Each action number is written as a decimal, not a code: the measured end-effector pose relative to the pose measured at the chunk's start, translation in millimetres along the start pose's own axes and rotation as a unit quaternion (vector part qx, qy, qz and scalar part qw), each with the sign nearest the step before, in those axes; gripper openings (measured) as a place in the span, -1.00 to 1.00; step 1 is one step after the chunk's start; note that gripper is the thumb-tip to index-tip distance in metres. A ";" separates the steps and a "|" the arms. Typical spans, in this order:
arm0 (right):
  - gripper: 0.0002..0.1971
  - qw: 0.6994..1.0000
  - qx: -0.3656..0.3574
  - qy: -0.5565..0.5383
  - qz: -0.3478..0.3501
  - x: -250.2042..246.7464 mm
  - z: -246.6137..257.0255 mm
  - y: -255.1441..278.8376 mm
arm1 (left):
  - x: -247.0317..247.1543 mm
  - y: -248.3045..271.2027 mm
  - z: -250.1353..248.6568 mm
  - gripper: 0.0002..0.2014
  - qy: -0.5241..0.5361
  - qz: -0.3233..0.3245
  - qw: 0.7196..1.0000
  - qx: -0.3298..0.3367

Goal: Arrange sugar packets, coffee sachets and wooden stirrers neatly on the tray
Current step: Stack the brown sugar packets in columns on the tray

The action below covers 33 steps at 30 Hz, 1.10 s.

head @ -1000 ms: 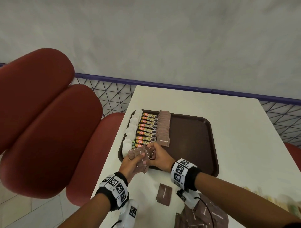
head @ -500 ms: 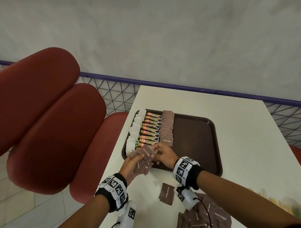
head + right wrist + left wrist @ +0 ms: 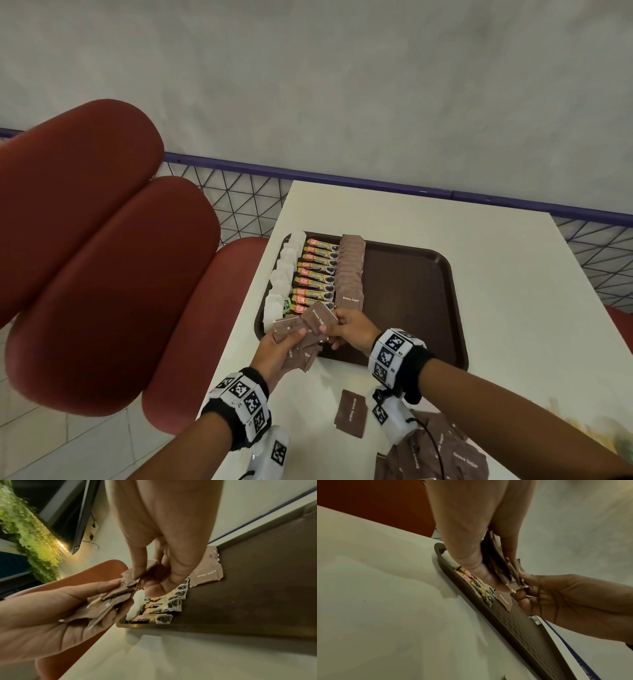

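Observation:
A dark brown tray (image 3: pixel 411 294) lies on the white table (image 3: pixel 496 274). Along its left side run a column of white packets (image 3: pixel 286 270), a column of coffee sachets (image 3: pixel 317 274) and a column of brown sugar packets (image 3: pixel 349 270). My left hand (image 3: pixel 277 346) grips a fanned bundle of brown sugar packets (image 3: pixel 301 346) over the tray's near left corner. My right hand (image 3: pixel 346 329) pinches the top brown sugar packet (image 3: pixel 320 318) of that bundle, thumb and fingers on its edge (image 3: pixel 132 577). The same bundle (image 3: pixel 503 566) shows in the left wrist view.
One loose brown sugar packet (image 3: pixel 351 413) lies on the table near me, and a heap of brown sugar packets (image 3: pixel 435 455) sits at the bottom right. Red seat cushions (image 3: pixel 102 267) stand left of the table. A blue rail with wire mesh (image 3: pixel 239 202) runs behind.
Both hands have stayed together at the tray's near left corner. The right hand's pinch has shifted onto the top packet of the bundle, which now sticks up from it.

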State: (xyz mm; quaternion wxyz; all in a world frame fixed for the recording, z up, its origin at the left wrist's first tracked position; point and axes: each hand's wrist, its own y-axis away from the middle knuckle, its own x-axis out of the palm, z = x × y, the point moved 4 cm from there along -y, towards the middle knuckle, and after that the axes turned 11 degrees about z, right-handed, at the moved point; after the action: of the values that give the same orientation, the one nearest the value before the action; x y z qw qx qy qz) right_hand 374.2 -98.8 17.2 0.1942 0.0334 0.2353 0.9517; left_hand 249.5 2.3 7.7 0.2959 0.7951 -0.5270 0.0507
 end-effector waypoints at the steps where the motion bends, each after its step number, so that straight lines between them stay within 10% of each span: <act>1: -0.80 1.000 0.002 0.016 -0.025 -5.3 -0.1 -1.4 | -1.4 -1.1 0.2 -0.69 0.001 -0.006 1.000 0.000; 7: -0.84 0.970 0.056 0.110 -0.210 -61.0 -2.0 -2.3 | -21.5 -5.1 0.6 -0.63 -0.004 -0.048 0.999 -0.007; 33: -0.58 0.920 0.179 0.261 -0.230 -60.8 -18.3 -29.6 | -36.5 -8.8 -4.6 -0.65 0.010 -0.052 0.999 -0.008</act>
State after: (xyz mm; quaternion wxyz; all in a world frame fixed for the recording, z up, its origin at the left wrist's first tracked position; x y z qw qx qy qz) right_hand 438.0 -106.2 -10.9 0.3301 -0.2367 0.4451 0.7981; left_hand 242.2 36.5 -6.5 0.3097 0.8186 -0.4822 0.0395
